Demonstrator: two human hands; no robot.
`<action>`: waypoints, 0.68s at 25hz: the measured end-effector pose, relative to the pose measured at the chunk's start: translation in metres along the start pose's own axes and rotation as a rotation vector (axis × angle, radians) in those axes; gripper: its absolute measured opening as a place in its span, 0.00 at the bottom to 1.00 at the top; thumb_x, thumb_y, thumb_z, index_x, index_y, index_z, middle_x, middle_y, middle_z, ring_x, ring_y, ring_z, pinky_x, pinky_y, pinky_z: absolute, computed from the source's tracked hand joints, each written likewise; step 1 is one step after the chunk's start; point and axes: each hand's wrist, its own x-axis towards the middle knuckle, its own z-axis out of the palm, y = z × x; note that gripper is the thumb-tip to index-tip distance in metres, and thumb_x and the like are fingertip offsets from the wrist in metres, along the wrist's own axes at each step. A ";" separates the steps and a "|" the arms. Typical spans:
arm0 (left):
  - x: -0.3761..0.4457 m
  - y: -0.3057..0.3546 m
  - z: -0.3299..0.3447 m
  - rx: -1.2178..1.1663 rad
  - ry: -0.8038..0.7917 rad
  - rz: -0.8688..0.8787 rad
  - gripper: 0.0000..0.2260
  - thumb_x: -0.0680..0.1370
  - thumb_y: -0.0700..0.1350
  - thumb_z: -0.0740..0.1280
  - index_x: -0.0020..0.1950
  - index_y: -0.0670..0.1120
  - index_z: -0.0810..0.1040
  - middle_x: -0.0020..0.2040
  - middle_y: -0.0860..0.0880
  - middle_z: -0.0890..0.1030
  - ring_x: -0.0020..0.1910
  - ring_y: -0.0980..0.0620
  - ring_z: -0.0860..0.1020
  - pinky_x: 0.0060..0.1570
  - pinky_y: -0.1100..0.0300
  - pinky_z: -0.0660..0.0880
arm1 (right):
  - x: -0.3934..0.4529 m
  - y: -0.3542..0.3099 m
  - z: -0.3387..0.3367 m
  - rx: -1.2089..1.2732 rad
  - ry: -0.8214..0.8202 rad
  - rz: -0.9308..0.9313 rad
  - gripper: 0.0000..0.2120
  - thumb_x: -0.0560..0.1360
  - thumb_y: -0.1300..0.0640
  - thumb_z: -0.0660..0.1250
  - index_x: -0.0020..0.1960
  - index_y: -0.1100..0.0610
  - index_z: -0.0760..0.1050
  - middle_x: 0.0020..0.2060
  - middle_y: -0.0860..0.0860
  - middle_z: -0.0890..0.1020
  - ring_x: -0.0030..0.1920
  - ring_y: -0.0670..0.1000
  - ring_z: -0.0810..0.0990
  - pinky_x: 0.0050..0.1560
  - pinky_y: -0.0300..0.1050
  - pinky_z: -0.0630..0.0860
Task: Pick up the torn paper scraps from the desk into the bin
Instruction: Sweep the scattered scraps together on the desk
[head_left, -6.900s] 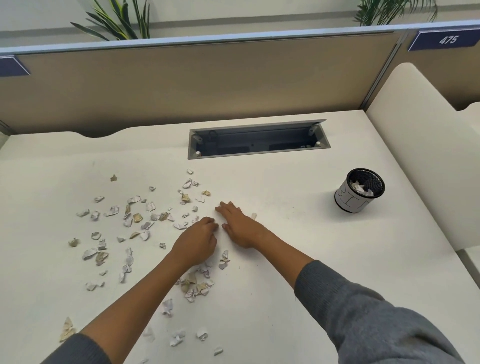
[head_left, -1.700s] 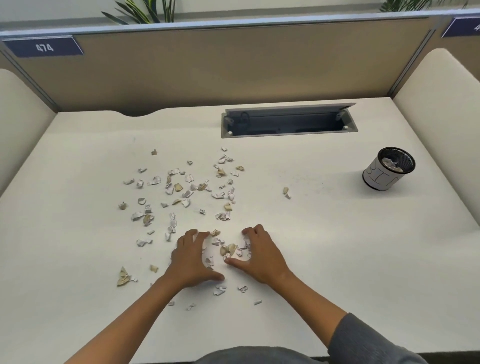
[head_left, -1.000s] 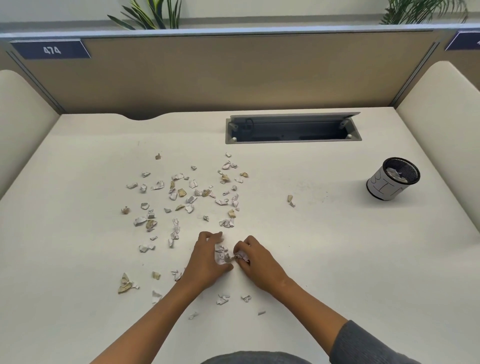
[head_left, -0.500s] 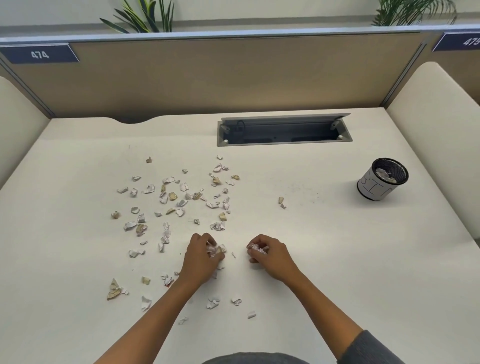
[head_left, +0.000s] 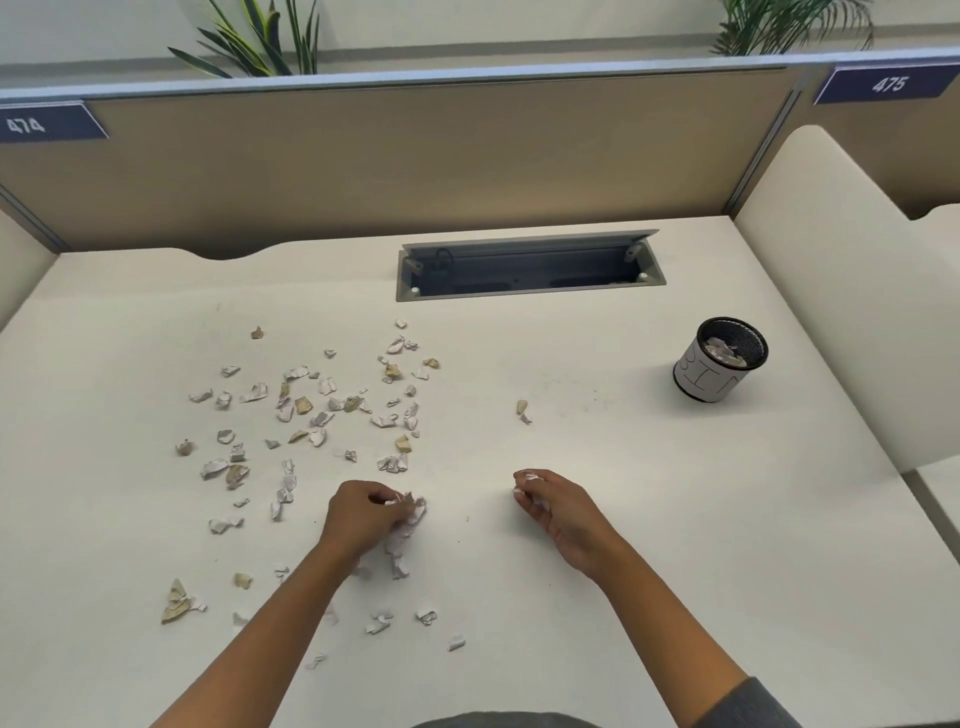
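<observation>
From my seat, the torn paper scraps (head_left: 311, 410) lie strewn over the left and centre of the matte cream desk (head_left: 597, 519). They are small, crumpled bits, white and tan, and I judge them featherlight, limp and quick to slip between fingers, so they are best bunched together and scooped from the sides. Just below the middle of the frame, my left hand (head_left: 363, 519) is curled around a loose clump, with some pieces spilling under it. Right of centre, my right hand (head_left: 558, 512) holds white bits in bent fingers. At the right edge stands the bin (head_left: 719, 366), a small round mesh cup with a paper wrap and scraps inside.
</observation>
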 end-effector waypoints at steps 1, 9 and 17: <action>0.000 0.004 0.002 -0.083 -0.047 -0.038 0.03 0.69 0.39 0.77 0.36 0.41 0.85 0.36 0.42 0.85 0.37 0.48 0.82 0.44 0.56 0.78 | -0.002 -0.006 -0.006 0.031 0.017 0.003 0.04 0.77 0.67 0.66 0.49 0.66 0.79 0.44 0.53 0.80 0.46 0.48 0.79 0.48 0.35 0.80; -0.015 0.061 0.058 -0.572 -0.287 -0.203 0.08 0.71 0.29 0.71 0.48 0.27 0.80 0.43 0.39 0.83 0.39 0.50 0.84 0.47 0.65 0.81 | -0.010 -0.063 -0.071 0.211 0.154 -0.079 0.04 0.77 0.67 0.65 0.48 0.66 0.78 0.45 0.54 0.80 0.45 0.49 0.80 0.44 0.34 0.81; -0.029 0.128 0.107 -0.601 -0.418 -0.182 0.03 0.73 0.30 0.69 0.46 0.31 0.81 0.42 0.39 0.81 0.43 0.48 0.82 0.54 0.61 0.80 | -0.003 -0.185 -0.146 0.103 0.297 -0.434 0.06 0.77 0.68 0.65 0.44 0.62 0.78 0.38 0.49 0.82 0.41 0.44 0.80 0.43 0.32 0.80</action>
